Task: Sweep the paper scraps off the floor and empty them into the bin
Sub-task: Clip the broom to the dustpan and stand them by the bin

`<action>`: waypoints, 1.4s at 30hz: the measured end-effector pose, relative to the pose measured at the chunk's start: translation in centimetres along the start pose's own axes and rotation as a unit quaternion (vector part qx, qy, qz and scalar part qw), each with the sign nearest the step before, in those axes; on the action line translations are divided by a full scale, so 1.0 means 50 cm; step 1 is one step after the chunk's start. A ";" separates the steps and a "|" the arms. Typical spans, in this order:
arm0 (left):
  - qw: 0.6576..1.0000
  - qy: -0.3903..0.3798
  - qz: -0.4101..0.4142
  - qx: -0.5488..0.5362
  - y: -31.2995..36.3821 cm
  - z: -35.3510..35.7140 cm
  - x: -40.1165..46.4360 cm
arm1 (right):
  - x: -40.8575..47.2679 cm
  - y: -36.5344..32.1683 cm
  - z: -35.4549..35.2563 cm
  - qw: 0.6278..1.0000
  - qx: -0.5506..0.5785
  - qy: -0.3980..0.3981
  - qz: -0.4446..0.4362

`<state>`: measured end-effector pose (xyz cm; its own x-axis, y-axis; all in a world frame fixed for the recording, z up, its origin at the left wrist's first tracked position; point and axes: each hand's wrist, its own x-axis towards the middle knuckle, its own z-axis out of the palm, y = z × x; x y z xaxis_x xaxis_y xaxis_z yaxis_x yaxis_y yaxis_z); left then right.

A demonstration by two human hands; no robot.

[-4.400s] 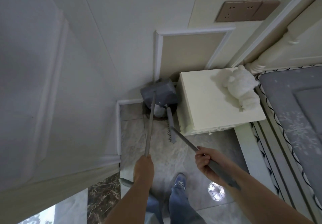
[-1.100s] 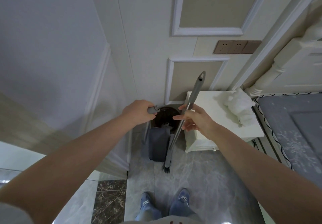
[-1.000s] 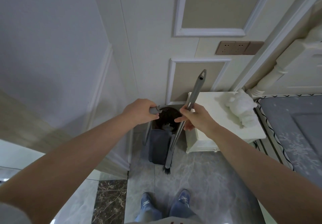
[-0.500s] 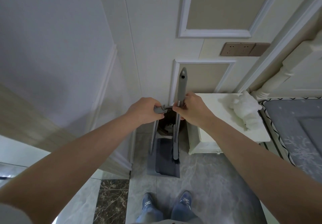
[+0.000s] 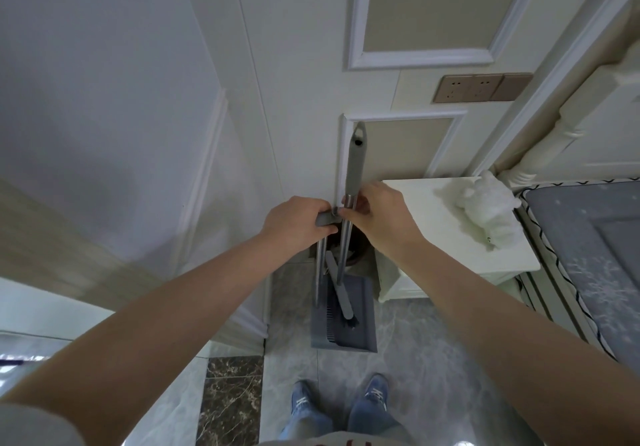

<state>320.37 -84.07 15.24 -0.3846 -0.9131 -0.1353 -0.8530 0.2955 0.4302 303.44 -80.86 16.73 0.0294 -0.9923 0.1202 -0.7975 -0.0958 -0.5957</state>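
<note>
- The left hand (image 5: pixel 296 225) is closed around the grey grip at the top of the dustpan (image 5: pixel 343 321) handle, which is held upright.
- The right hand (image 5: pixel 379 218) is wrapped around the broom (image 5: pixel 351 182) shaft just below its grey grip, its fingers touching the top of the dustpan handle.
- The broom is held nearly vertical, its grip rising above both hands and its brush end resting inside the dustpan.
- The dustpan stands on the tiled floor (image 5: pixel 433 359), in front of the dark bin (image 5: pixel 360 249) beside the white nightstand (image 5: pixel 450 237).
- Pale scraps are glimpsed inside the bin; the dustpan's contents cannot be made out.
- Compared with one second earlier, the broom has been brought from a rightward tilt to upright and pressed against the dustpan handle, and the hands have been drawn together.
</note>
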 end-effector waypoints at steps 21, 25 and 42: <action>0.997 0.063 0.034 0.024 0.011 0.006 -0.005 | 0.017 0.024 0.012 0.999 -0.011 0.017 0.031; 0.997 0.067 0.030 0.021 0.017 0.003 -0.002 | 0.012 0.027 0.021 0.998 0.046 0.003 0.052; 0.997 0.063 0.015 0.042 0.010 -0.018 -0.006 | 0.007 0.024 -0.004 0.940 0.283 -0.141 0.124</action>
<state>320.38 -83.91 16.32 -0.3669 -0.9302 -0.0077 -0.8708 0.3405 0.3547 302.37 -81.31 16.23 0.1068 -0.9631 -0.2469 -0.3540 0.1952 -0.9146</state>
